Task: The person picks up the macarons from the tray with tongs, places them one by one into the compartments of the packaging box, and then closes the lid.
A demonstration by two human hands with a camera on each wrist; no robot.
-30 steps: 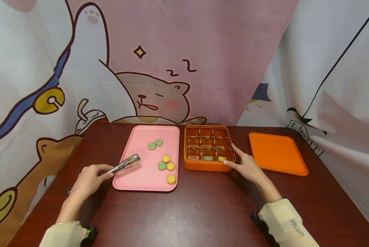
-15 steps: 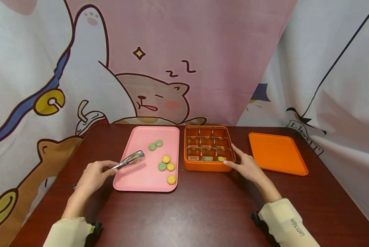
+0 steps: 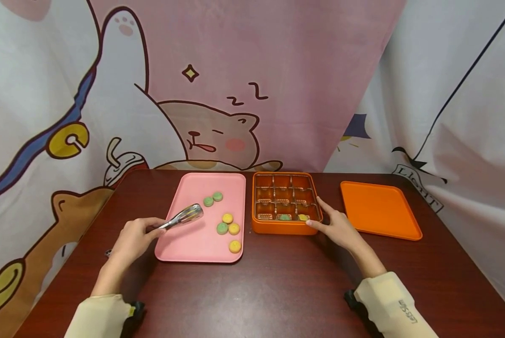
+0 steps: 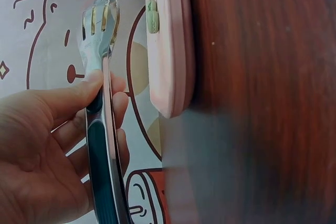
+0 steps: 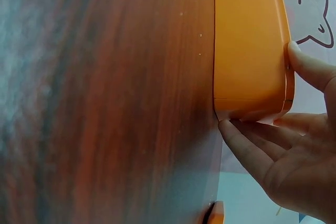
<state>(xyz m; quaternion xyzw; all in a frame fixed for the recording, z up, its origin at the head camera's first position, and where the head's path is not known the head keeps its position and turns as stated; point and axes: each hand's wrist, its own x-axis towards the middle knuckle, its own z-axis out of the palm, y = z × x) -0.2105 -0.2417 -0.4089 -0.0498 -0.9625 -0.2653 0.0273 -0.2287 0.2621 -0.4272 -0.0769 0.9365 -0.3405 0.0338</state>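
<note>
From the head view I see tongs [image 3: 177, 219] slanting away and rightward over the pink tray [image 3: 180, 249], pinched by fingers of the left hand [image 3: 135, 239]; the tray bears three green cookies [image 3: 222, 228] and three yellow cookies [image 3: 233, 228], the orange box [image 3: 283, 228] one of each, nearest row, middle and right. In the left wrist view, the tongs point up; in the right wrist view, fingers of the right hand [image 5: 296, 166] grip the box's corner

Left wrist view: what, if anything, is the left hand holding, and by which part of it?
The left hand holds the metal tongs by their arms, thumb just behind the slotted head.
</note>
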